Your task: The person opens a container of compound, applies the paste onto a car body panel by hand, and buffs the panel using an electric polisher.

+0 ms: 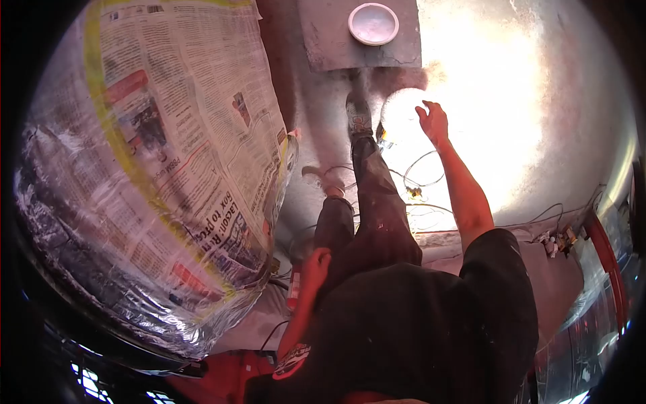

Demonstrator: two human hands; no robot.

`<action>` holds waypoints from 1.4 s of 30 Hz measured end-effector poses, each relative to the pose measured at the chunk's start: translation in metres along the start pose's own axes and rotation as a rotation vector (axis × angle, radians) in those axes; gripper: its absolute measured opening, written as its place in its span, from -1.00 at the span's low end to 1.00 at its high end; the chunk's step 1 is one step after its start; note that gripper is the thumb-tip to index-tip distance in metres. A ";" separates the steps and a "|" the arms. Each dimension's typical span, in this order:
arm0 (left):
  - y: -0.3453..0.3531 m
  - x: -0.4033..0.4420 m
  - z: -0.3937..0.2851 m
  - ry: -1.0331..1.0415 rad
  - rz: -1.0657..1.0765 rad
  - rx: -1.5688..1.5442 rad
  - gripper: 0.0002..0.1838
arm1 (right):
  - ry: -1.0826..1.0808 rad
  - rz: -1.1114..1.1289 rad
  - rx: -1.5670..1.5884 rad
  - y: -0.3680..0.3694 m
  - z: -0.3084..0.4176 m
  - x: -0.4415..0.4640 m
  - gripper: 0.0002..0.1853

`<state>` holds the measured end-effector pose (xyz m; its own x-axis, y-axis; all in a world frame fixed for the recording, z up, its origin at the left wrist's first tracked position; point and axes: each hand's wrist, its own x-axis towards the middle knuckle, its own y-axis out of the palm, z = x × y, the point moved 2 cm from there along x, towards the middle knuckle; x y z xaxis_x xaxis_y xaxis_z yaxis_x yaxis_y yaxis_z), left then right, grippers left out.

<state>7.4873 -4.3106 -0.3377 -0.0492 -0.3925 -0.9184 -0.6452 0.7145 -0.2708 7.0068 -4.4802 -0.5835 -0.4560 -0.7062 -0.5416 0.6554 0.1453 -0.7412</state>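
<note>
My right hand (pixel 434 122) reaches forward with thumb and fingers apart, holding nothing that I can see. Just left of it is a bright, round white object (pixel 402 111), too washed out by glare to identify. My left hand (pixel 315 264) hangs low beside my left thigh, its fingers loosely bent, with no held thing visible. Close to that wrist is a small red and white object (pixel 294 288), partly hidden by my arm. A large curved panel on the left is covered with newspaper (pixel 195 101), yellow tape (pixel 121 145) and clear plastic film (pixel 182 330).
Ahead, a round white bowl (pixel 373 24) stands on a flat grey board (pixel 323 47). Thin cables (pixel 424 183) loop over the floor near my feet. A red metal post (pixel 605 259) and small clutter (pixel 557 242) are at the right. Strong glare covers the floor on the right.
</note>
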 end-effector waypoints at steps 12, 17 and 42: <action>0.004 0.090 -0.076 -0.056 0.022 -0.253 -0.73 | 0.061 0.215 -0.178 0.167 -0.090 0.084 -0.29; 0.009 0.091 -0.046 -0.168 -0.005 -0.094 -0.72 | -0.200 0.199 -0.307 0.181 -0.102 0.069 -0.17; 0.034 0.044 0.002 -0.099 -0.215 -0.172 -0.74 | -0.235 0.724 -0.474 0.106 -0.154 0.072 -0.38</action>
<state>7.4646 -4.3024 -0.3879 0.1722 -0.4599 -0.8711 -0.7526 0.5092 -0.4176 6.9508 -4.4088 -0.7617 0.1423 -0.4465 -0.8834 0.3936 0.8444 -0.3634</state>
